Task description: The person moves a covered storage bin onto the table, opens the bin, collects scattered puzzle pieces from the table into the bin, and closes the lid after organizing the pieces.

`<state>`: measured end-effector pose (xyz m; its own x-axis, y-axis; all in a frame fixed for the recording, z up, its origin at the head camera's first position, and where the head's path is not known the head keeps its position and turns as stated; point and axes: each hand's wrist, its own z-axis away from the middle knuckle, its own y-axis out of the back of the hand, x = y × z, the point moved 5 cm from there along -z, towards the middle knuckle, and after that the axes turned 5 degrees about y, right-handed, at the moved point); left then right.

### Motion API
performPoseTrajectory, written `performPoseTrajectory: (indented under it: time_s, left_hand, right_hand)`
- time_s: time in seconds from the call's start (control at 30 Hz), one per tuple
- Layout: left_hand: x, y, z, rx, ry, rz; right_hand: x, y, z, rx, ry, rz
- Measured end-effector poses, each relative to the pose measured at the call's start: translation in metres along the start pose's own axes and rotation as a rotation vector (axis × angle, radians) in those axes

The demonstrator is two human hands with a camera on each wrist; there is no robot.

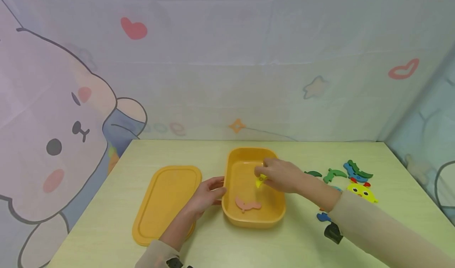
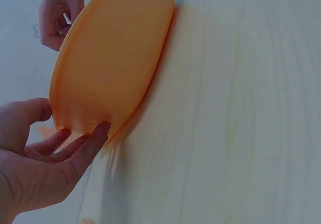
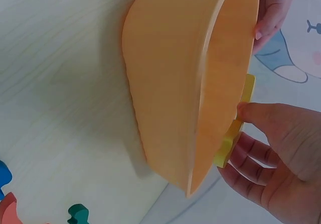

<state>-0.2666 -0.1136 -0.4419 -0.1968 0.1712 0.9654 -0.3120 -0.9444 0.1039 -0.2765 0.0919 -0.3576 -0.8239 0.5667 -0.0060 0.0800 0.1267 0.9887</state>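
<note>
An orange plastic box [image 1: 249,222] stands lidless on the table, and a flat salmon-pink animal-shaped toy piece [image 1: 248,205] lies on its floor. My left hand [image 1: 205,196] rests against the box's left outer wall, its thumb at the rim and its fingers spread on the wall in the left wrist view. Over the box's interior, my right hand [image 1: 282,175] pinches a small yellow toy piece [image 3: 228,146] between thumb and fingers. In the right wrist view the piece shows just beyond the near rim. Its full outline is partly covered by the fingers.
An orange lid [image 1: 167,202] lies on the table left of the box. To the right are several toy pieces: a yellow one with eyes [image 1: 361,191], a green one [image 1: 334,174] and a blue one [image 1: 323,217]. My right forearm hides part of that group. A printed cloth [image 1: 213,82] hangs behind.
</note>
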Motion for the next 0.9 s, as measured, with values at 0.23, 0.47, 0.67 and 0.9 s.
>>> performPoseTrajectory:
  time_s: [0.23,0.47,0.67,0.9]
  left_hand:
    - [-0.001,0.0,-0.001,0.002,0.006,0.002]
    - [-0.001,0.001,-0.001,0.003,0.01,0.006]
    - [-0.001,0.001,-0.001,0.004,0.009,0.003]
    - [-0.003,0.001,-0.001,0.008,0.017,0.0]
  right_hand:
    - [-0.005,-0.005,-0.006,-0.013,0.001,-0.01]
    - [-0.008,-0.01,-0.011,-0.057,-0.034,-0.02]
    - [-0.009,-0.011,-0.013,-0.093,-0.057,-0.023]
    - [-0.011,-0.014,-0.015,-0.092,-0.051,-0.013]
